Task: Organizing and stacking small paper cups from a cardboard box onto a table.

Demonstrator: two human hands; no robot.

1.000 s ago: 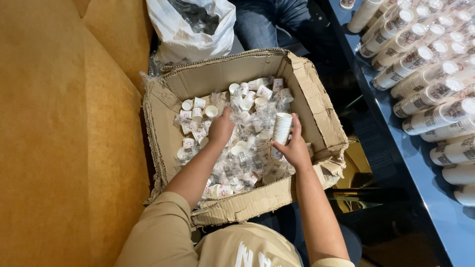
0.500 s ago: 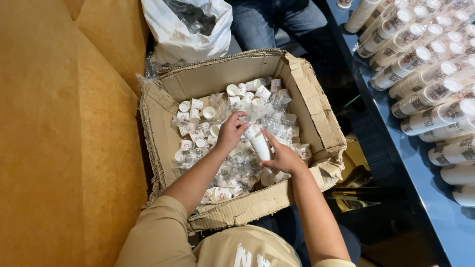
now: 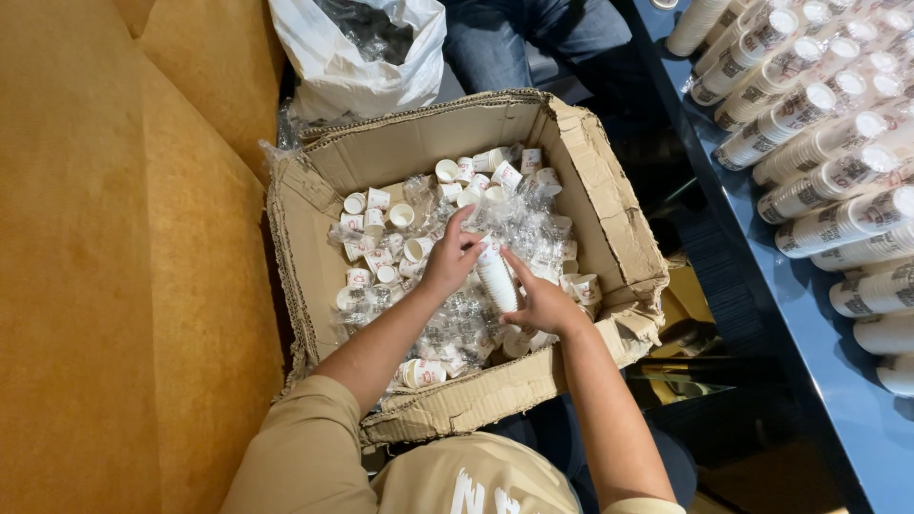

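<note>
In the middle of the frame both hands meet over a battered cardboard box (image 3: 609,205) full of small white paper cups (image 3: 381,257) and crumpled clear plastic wrap (image 3: 533,228). The right hand (image 3: 545,306) has its grip closed around a short stack of cups (image 3: 497,278), which tilts toward the upper left and sits just above the loose cups in the box. The left hand (image 3: 447,262) reaches in from the lower left, its fingers pinched in a narrow grip on the top end of that same stack. Loose cups lie scattered mostly across the box's left and upper parts, some upright, some on their sides. Above the box, at the top of the frame, stands a white plastic bag (image 3: 357,67) holding more clear wrap, and beside it the knees of another person in jeans (image 3: 514,43). Along the right edge, long stacked rows of cups (image 3: 819,143) lie on a dark blue table (image 3: 809,333). A tan sofa (image 3: 114,257) fills the left side.
</note>
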